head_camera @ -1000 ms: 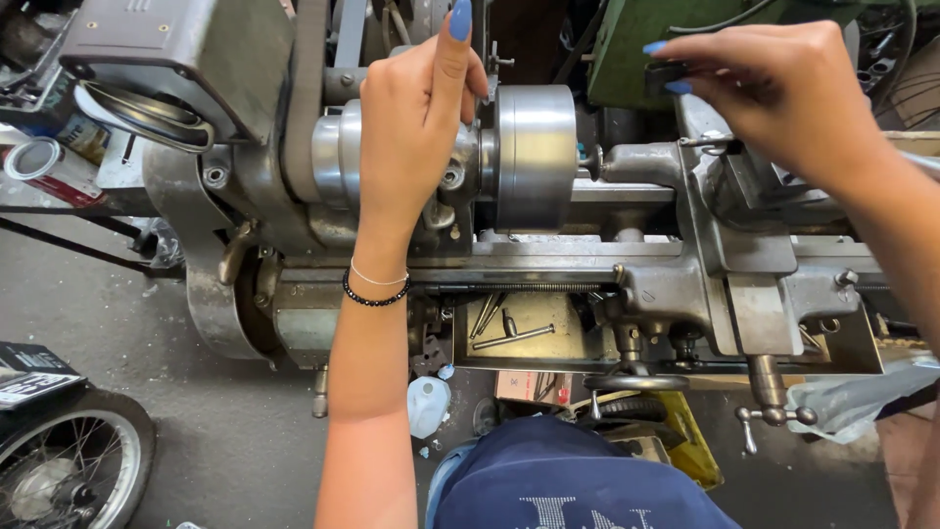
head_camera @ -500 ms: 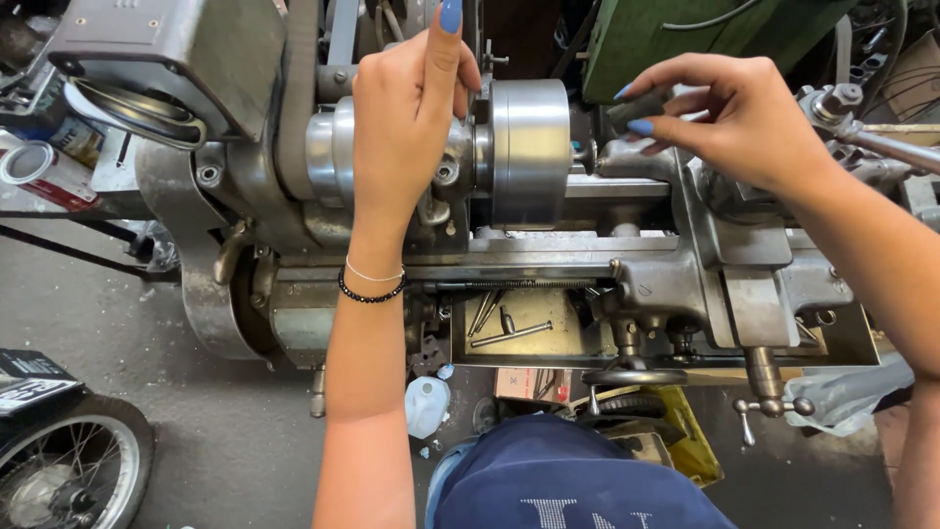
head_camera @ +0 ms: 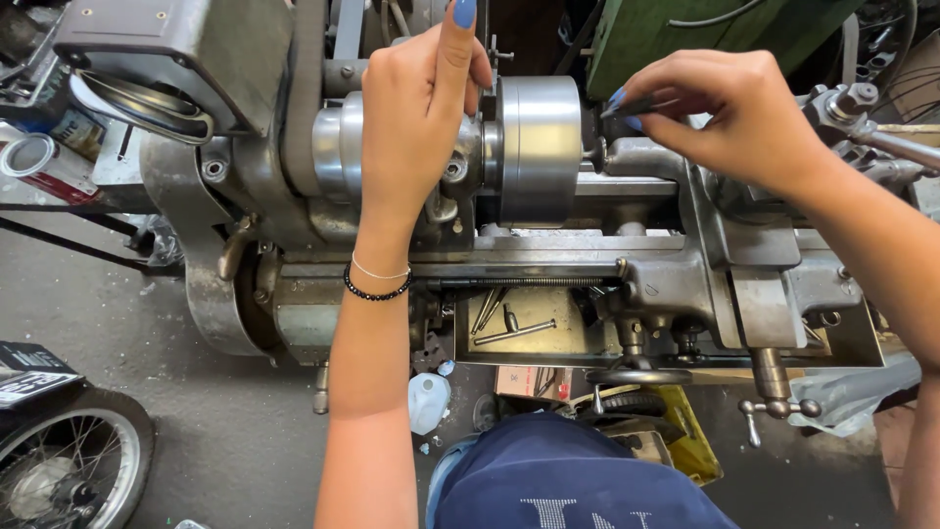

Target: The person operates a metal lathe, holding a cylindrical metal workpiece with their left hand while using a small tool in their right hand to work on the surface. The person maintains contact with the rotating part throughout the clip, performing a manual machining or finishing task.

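Both hands on the lathe (head_camera: 676, 284), either side of its chuck (head_camera: 539, 147).

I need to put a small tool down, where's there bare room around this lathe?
The tray under the bed has bare metal right of its loose rods. Bare floor lies between the wheel and the white jug. It is crowded by the chuck, where left hand and right hand work.

The left hand (head_camera: 416, 118) is laid flat, palm down, forearm stretched forward, index finger extended. The right hand (head_camera: 729, 113) is reached in from the right, fingertips (head_camera: 619, 98) pinched together.
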